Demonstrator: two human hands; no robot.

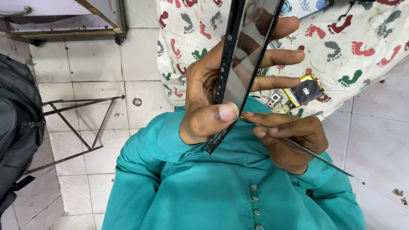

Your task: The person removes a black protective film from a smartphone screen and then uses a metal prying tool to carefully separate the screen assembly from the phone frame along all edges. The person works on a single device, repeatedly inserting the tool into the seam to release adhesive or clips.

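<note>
the left hand point(213, 96) was closed around a black phone frame point(238, 72), held on edge near the camera, thumb pressed on its near side and fingers spread behind the dark glass. the right hand point(289, 136) pinched thin metal tweezers point(315, 155), their tip meeting the frame's lower edge just right of the thumb. beyond, on a footprint-patterned cloth point(362, 38), lay a small phone battery point(304, 90) and a camera module point(275, 101). a black bag point(17, 115) sat far left on the tiled floor point(93, 64).
</note>
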